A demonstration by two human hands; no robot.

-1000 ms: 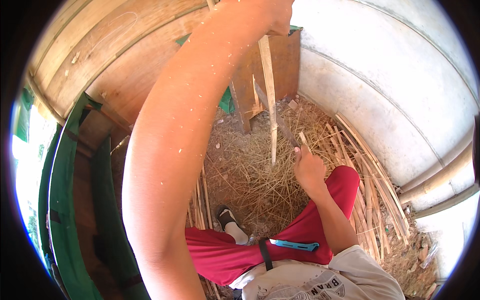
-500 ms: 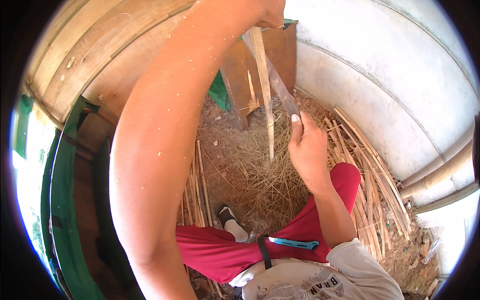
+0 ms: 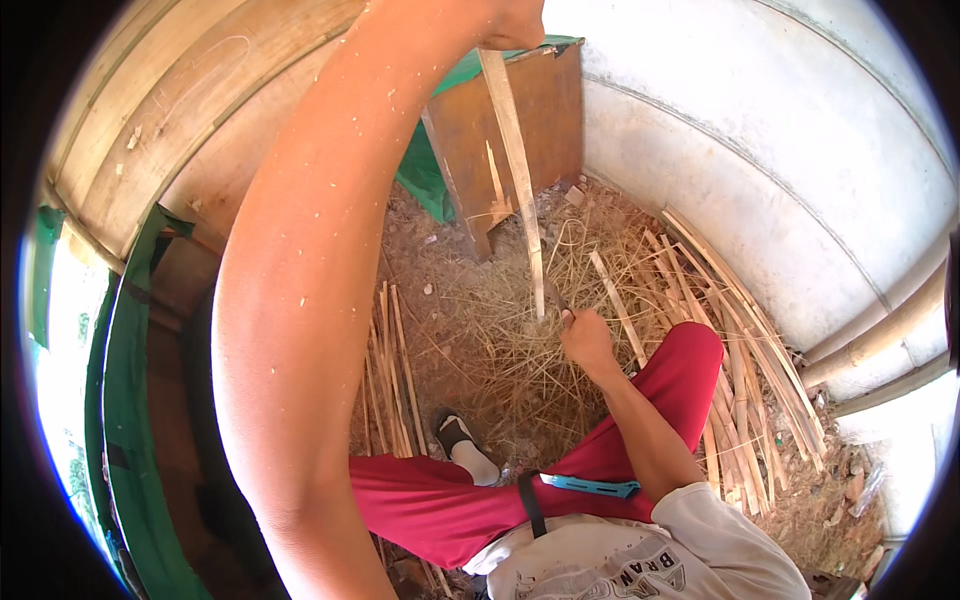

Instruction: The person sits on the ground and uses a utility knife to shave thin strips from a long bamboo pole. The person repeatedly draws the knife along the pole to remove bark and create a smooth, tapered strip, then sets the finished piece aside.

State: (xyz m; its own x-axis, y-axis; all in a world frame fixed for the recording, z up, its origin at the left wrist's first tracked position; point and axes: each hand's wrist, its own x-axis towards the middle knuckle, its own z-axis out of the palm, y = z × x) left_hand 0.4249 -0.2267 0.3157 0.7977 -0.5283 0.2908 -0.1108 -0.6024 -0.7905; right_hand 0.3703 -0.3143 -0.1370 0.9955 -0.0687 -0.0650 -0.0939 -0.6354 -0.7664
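Observation:
My left hand is raised at the top edge, mostly out of frame, gripping the upper end of a long pale bamboo strip that hangs down toward the ground. My right hand is low, just right of the strip's bottom end, closed on a knife whose short dark blade touches the strip's lower tip. My left forearm crosses the middle of the view. Under the hands lies a heap of dry shavings.
A bundle of split bamboo strips lies along the white wall on the right. More strips lie left of my sandalled foot. A brown wooden box with green cloth stands behind. A wooden plank wall rises at the left.
My right hand with the knife has slid down along the bamboo strip from its upper part to its lower end. My left arm stays raised.

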